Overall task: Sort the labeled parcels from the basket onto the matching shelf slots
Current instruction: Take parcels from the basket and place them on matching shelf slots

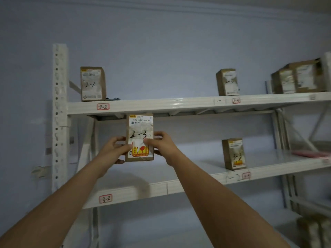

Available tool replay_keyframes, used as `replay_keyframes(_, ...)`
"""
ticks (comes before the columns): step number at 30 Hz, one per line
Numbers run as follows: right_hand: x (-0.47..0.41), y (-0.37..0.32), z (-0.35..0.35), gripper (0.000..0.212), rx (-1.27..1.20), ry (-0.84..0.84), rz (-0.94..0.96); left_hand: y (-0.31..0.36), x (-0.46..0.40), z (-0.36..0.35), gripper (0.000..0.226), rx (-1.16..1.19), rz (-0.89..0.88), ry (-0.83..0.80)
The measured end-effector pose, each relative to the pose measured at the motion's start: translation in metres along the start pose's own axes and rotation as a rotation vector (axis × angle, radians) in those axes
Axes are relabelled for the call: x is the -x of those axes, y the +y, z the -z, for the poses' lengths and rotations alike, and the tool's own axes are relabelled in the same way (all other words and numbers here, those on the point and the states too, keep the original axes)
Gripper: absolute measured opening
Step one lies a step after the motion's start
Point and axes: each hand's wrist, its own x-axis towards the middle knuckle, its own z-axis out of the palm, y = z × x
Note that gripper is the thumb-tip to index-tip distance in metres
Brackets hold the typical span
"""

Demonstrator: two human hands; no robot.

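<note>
boxes: five are standing on shelves | you are gripping one brown parcel marked 2-3, upright, left hand and right hand curling round its sides

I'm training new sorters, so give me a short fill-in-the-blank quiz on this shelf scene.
1. The parcel held by the left hand and right hand is marked ____.
2. The tag under the top shelf's left box reads ____.
3. The lower shelf's left tag reads ____.
4. The held parcel is gripped by ____ hands.

Missing words: 2-3; 2-2; 3-2; two
</note>
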Motion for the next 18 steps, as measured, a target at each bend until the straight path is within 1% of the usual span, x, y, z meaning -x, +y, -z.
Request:
replay_keyframes(5, 0.011, -0.038, 0.127, 0.045, 0.085, 0.095, 0.083, 0.048, -0.023, -0.125, 0.029, 0.067, -0.094, -0.074)
replay_keyframes(9, 0.017, -0.068, 0.206, 0.042, 0.15, 0.181, 0.157, 0.083, -0.04, -0.204, 0.03, 0.122, -0.147, -0.125)
replay_keyframes(11, 0.017, -0.078, 0.236, 0.037, 0.188, 0.201, 0.171, 0.095, -0.047, -0.234, 0.031, 0.134, -0.169, -0.137)
replay_keyframes(13, 0.015, -0.085, 0.259, 0.036, 0.198, 0.217, 0.189, 0.107, -0.056, -0.257, 0.031, 0.145, -0.196, -0.132)
replay_keyframes(18, -0.01, -0.101, 0.289, 0.034, 0.205, 0.273, 0.283, 0.13, -0.088, -0.292, 0.027, 0.155, -0.261, -0.059)
